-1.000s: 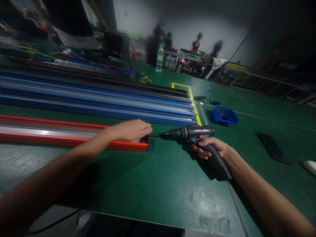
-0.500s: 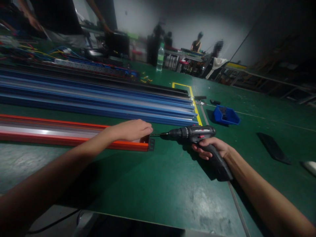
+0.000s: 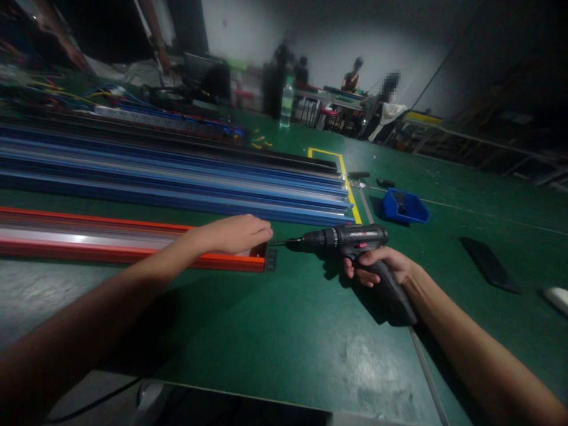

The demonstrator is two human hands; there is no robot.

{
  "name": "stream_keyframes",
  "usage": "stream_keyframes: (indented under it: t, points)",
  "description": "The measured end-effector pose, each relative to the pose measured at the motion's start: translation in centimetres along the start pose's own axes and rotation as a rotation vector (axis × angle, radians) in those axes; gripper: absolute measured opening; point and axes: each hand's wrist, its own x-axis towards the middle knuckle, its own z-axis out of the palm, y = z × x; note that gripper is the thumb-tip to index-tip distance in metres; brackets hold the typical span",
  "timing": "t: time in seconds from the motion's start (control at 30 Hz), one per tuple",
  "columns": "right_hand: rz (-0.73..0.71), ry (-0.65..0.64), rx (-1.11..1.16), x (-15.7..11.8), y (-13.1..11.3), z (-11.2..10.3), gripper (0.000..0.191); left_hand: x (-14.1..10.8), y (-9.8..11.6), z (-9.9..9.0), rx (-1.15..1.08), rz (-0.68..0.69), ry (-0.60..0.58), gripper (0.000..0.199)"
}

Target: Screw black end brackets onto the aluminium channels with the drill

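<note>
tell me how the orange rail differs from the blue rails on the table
The orange rail is a single piece; the blue rails are several, side by side. The orange rail lies nearer the camera, the blue rails beyond it. The left grip lies over the orange rail's right end; none is on the blue rails. Both are long and run off the picture's left edge.

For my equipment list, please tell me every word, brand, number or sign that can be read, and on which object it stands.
No text is readable.
Black pistol-shaped power drill in the right hand: pale lettering, too blurred.
Tall clear plastic bottle: any print too small.
</note>
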Motion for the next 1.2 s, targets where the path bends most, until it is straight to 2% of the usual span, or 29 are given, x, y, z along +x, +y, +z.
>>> stream_keyframes:
  t: [0.37,0.8,1.03,1.2]
  points:
    - [-0.008,-0.016,0.004,0.25,0.15,-0.19,0.017,0.02,0.16,-0.08,-0.011,-0.002,0.005,0.037]
    - [-0.034,-0.043,-0.003,0.36,0.27,-0.08,0.016,-0.13,-0.17,0.1,0.04,0.041,0.012,0.034]
    - [-0.021,-0.044,0.012,0.34,0.27,-0.11,0.017,-0.1,0.08,-0.01,0.002,-0.014,0.004,0.039]
    - [0.005,-0.041,0.055,0.28,0.37,-0.18,0.017,-0.15,0.1,-0.05,0.013,0.007,0.013,0.039]
